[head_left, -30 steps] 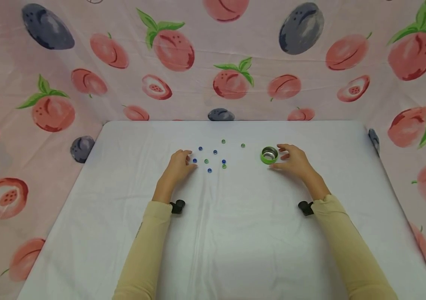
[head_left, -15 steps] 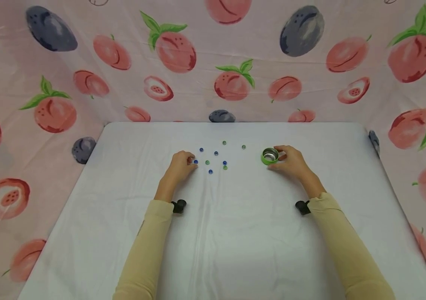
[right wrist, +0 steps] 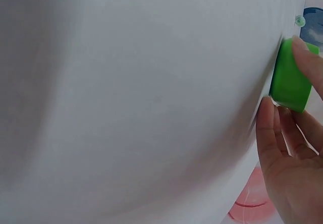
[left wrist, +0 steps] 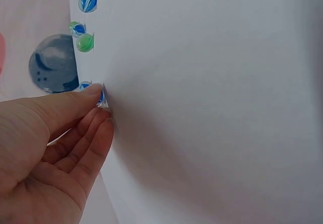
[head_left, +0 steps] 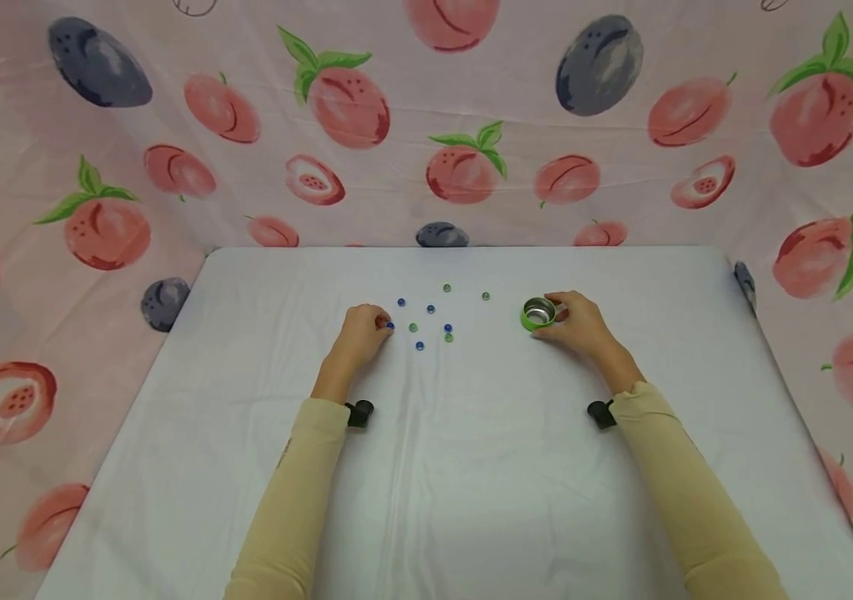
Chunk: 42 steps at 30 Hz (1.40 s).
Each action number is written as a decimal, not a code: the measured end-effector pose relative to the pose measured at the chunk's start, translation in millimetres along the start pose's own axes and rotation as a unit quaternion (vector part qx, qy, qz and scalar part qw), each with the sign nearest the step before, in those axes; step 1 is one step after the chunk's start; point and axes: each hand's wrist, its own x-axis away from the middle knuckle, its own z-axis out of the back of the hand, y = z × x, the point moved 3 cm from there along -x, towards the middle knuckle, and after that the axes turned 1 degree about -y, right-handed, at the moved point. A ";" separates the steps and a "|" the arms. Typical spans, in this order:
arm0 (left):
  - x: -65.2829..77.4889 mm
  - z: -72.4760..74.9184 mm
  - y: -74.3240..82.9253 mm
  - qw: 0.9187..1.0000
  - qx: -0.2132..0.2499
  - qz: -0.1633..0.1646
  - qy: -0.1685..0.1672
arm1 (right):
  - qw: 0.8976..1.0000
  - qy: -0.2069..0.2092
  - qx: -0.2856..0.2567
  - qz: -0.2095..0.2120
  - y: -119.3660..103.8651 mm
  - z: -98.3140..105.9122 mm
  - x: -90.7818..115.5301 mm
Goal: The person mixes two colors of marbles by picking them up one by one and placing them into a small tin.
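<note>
At the left end of a scatter of glass marbles, my left hand point(head_left: 358, 332) pinches a blue marble point(left wrist: 100, 99) between thumb and fingertips, which partly cover it. My right hand point(head_left: 582, 323) holds a small round bowl point(head_left: 527, 324), bright green outside and shiny metal inside. In the right wrist view the thumb lies on the green wall point(right wrist: 291, 77), with the fingers at its other side, close to the white cloth. No marble shows inside the bowl. Nearest to the left hand are another blue marble point(head_left: 401, 302) and a green marble point(head_left: 413, 327).
Between the hands lie more blue and green marbles, among them a blue one point(head_left: 419, 346) at the front and a green one point(head_left: 486, 297) nearer the bowl. The white-covered table point(head_left: 441, 467) meets a fruit-printed curtain point(head_left: 381, 192) at the back and sides.
The left thumb and fingers have closed in on the leftmost blue marble. The right hand has moved left, from beside the bowl to gripping it.
</note>
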 end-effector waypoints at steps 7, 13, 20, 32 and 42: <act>1.5 -0.8 -1.7 1.000 0.002 0.010 0.005 | 1.000 0.000 0.004 -0.005 -0.3 -2.1 -1.2; 3.4 -3.3 -6.1 0.999 0.021 0.017 0.017 | 1.000 0.001 0.000 -0.016 1.8 -4.8 -2.0; 4.9 -3.5 -8.6 0.999 0.042 0.017 0.028 | 1.000 0.003 -0.001 -0.016 0.1 -4.6 0.9; 8.2 -3.0 -8.7 0.996 0.070 0.012 0.046 | 1.000 0.013 -0.011 -0.011 2.1 -6.6 2.4; 9.4 -2.2 -9.0 0.995 0.080 0.004 0.060 | 1.000 0.024 -0.013 -0.004 4.2 -7.8 2.4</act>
